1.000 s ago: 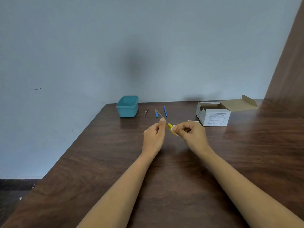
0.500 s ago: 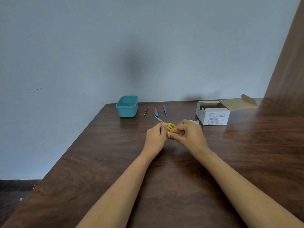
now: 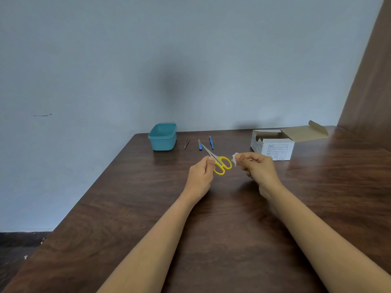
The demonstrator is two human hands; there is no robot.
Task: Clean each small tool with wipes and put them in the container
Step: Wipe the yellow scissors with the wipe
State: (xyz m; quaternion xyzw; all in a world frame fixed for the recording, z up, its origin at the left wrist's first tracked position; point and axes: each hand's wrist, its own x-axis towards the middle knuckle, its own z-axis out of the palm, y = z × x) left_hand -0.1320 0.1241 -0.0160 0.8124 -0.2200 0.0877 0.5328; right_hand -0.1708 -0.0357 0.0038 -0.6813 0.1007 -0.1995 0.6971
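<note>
Scissors (image 3: 220, 163) with yellow handles are held up over the middle of the counter (image 3: 211, 240). The left hand (image 3: 200, 175) pinches them where blades meet handles, tips pointing far and left. They look light, hard and a bit slippery, with sharp tips, so the handle end seems the safe place to hold. Just right of them, not touching, the right hand (image 3: 259, 169) curls its fingers (image 3: 243, 157) round a small soft white wipe (image 3: 234, 157). Far left stands the teal container (image 3: 163, 142), then tweezers (image 3: 187, 143), a short blue tool (image 3: 200, 145) and a thin blue tool (image 3: 211, 142). Far right sits an open white box (image 3: 273, 148); its label is too small to read.
</note>
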